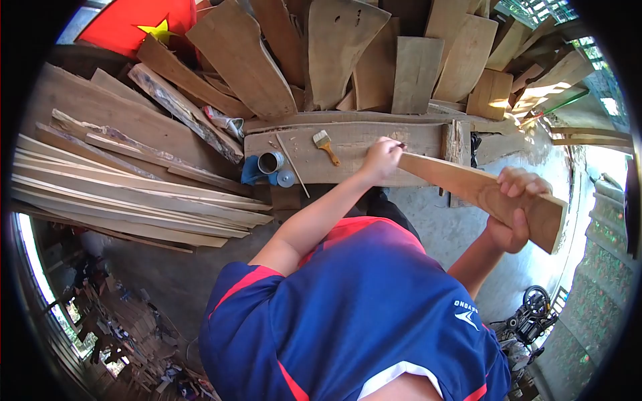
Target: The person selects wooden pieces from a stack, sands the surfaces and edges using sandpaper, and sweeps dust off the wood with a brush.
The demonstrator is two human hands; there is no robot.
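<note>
My right hand (515, 210) is wrapped around the near end of a long wooden board (461, 184), its thumb on one face and fingers over the top edge. The board slants from the right toward the bench, held up in the air. At its far end my left hand (382, 162) is closed; a small dark tip pokes out by the fingers, too small to name. Left of that hand, a paintbrush (324, 142) with a wooden handle lies on the wooden bench (374, 136). An open tin can (271, 162), a round lid (285, 178) and a thin stick (292, 162) are farther left.
A blue cloth (250, 171) lies beside the can. Stacked long planks (134, 194) fill the left side. Several wide wooden slabs (348, 50) lean behind the bench, near a red flag (120, 27) with a yellow star. A motorbike (531, 314) stands at lower right.
</note>
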